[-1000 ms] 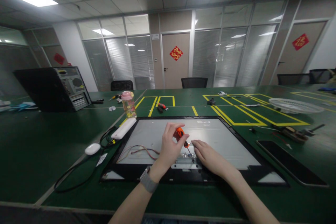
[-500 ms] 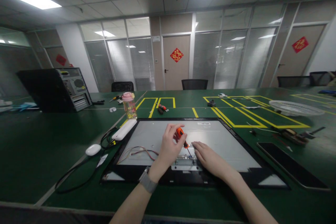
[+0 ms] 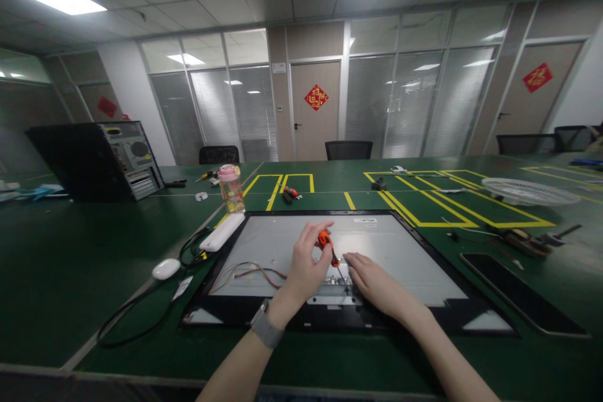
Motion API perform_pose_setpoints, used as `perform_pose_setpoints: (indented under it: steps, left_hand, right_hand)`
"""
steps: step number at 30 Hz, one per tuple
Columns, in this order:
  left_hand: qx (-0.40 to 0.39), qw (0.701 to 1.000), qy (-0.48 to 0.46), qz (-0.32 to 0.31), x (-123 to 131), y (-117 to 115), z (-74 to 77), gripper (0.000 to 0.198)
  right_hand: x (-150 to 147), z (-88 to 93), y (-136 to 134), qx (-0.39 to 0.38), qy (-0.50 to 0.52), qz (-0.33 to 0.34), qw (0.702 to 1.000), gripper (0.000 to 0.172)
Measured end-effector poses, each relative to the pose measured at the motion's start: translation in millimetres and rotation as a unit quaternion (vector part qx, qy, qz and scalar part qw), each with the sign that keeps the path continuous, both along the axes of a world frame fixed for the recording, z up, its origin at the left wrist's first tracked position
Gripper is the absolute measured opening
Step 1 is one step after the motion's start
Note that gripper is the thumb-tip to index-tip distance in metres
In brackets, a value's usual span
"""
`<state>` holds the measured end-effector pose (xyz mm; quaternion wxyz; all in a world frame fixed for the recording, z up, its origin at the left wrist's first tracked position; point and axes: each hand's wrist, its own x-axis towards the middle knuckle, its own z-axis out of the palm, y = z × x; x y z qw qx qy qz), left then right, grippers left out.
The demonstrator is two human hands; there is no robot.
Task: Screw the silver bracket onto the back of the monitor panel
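Note:
My left hand (image 3: 308, 260) is closed around the orange and black handle of a screwdriver (image 3: 325, 240). The screwdriver leans, its thin shaft pointing down at a small circuit board (image 3: 332, 289) near the front edge of a flat display panel (image 3: 277, 232). My right hand (image 3: 372, 279) lies flat with fingers stretched out, resting at the board's right side and covering part of it. The panel has a grey metal back and a black frame and lies flat on the green table. Thin coloured wires (image 3: 259, 269) run across it left of my left hand.
Left of the panel are a white power strip (image 3: 222, 232), a white mouse-like object (image 3: 166, 269), black cables and a pink-lidded bottle (image 3: 230, 190). A black computer case (image 3: 94, 160) stands further left. A dark phone-like slab (image 3: 521, 294) lies at right. Pliers (image 3: 289, 194) lie behind the panel.
The screwdriver handle has shifted very slightly to the right and down in my left hand. My right hand stays in place.

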<state>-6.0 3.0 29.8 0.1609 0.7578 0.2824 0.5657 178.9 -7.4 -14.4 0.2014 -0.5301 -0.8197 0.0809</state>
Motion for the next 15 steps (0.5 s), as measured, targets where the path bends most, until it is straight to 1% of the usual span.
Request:
perform_pose_setpoints:
  steps: [4, 8, 10, 13, 15]
  left_hand:
    - [0.008, 1.000, 0.006, 0.023, 0.4, 0.3, 0.1, 0.032]
    - [0.004, 1.000, 0.012, 0.008, 0.8, 0.2, -1.0, 0.039]
    - [0.002, 1.000, 0.008, 0.013, 1.6, 0.4, -2.1, 0.042]
    - [0.013, 0.999, 0.006, 0.033, 2.3, 0.3, -3.6, 0.035]
    - [0.021, 0.999, 0.007, 0.035, 1.9, -0.2, -3.7, 0.034]
  right_hand:
    - [-0.4, 1.2, -0.7, -0.008, -0.010, 0.000, 1.000, 0.046]
    - [-0.5, -0.3, 0.2, -0.006, -0.010, 0.002, 1.000, 0.046]
    - [-0.5, -1.3, 0.6, -0.001, -0.005, 0.002, 1.000, 0.046]
    - [-0.7, -1.4, 0.6, 0.003, -0.003, 0.003, 1.000, 0.045]
    - [-0.9, -0.8, 0.3, 0.002, -0.003, 0.003, 1.000, 0.045]
